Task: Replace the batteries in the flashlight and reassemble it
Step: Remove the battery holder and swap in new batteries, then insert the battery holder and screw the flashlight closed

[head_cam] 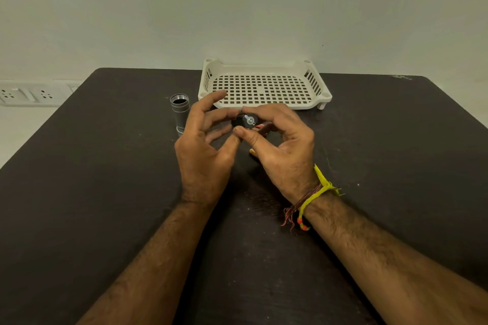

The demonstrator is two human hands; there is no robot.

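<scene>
A silver flashlight body [180, 112] stands upright on the dark table [105, 166], its open threaded end up, just left of my hands. My right hand [282, 147] grips a small black battery holder [247, 121] between thumb and fingers; a round metal contact on its end faces me and reddish batteries show along its side. My left hand [203, 150] is right beside it, fingers spread, thumb tip and middle finger touching the holder's left end. The rest of the holder is hidden behind my right fingers.
A white perforated plastic tray [264, 87] sits at the table's back edge, just behind my hands. A wall socket strip [29, 93] is at the far left. Yellow and red threads circle my right wrist.
</scene>
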